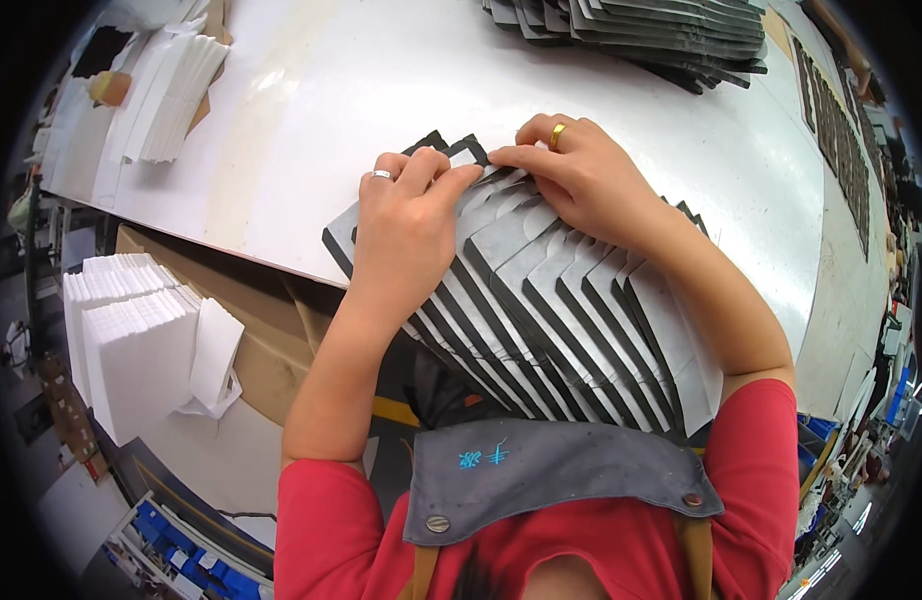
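Note:
A fanned row of flat grey pieces with black edging [571, 290] overlaps across the near edge of the white table, in front of my body. My left hand [409, 225] lies over the far left end of the row, its thumb and fingers pinched on a black-edged corner. Close beside it, my right hand [581, 180] has thumb and index finger together at the same black-edged piece [469, 152]. The fingertips of both hands nearly meet there. What lies beneath my left palm is hidden.
More grey and black pieces [641, 40] are stacked at the far side of the white table [311, 110]. White sheets [176, 95] lie at the far left. Below the table's left edge stand stacked white blocks [136, 350]. Dark strips [831, 140] lie at the right.

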Tool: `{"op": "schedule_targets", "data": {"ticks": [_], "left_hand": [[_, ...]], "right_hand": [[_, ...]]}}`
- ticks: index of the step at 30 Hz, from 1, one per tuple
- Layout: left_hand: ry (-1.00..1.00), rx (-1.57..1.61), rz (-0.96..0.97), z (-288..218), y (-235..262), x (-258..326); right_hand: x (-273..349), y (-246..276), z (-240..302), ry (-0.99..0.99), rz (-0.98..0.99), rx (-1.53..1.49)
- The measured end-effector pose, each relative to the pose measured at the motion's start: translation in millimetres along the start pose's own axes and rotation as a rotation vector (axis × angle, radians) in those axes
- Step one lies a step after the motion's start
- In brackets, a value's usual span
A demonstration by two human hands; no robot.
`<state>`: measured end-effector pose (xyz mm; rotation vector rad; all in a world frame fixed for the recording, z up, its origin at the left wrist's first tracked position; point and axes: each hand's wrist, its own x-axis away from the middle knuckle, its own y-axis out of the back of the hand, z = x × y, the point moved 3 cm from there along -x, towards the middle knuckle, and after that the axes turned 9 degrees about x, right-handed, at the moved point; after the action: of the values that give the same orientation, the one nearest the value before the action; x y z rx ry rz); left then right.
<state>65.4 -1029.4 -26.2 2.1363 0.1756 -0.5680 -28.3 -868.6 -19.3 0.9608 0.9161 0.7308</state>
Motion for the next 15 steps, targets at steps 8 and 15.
{"op": "schedule_targets", "data": {"ticks": [8, 15], "left_hand": [[0.199, 0.320, -0.030, 9.9, 5.6, -2.4], [0.360, 0.293, -0.058, 25.2, 15.7, -0.9]], "right_hand": [[-10.9, 5.5, -8.5, -0.222, -0.023, -0.364], [-41.4, -10.0, 0.3, -0.245, 0.033, -0.221]]}}
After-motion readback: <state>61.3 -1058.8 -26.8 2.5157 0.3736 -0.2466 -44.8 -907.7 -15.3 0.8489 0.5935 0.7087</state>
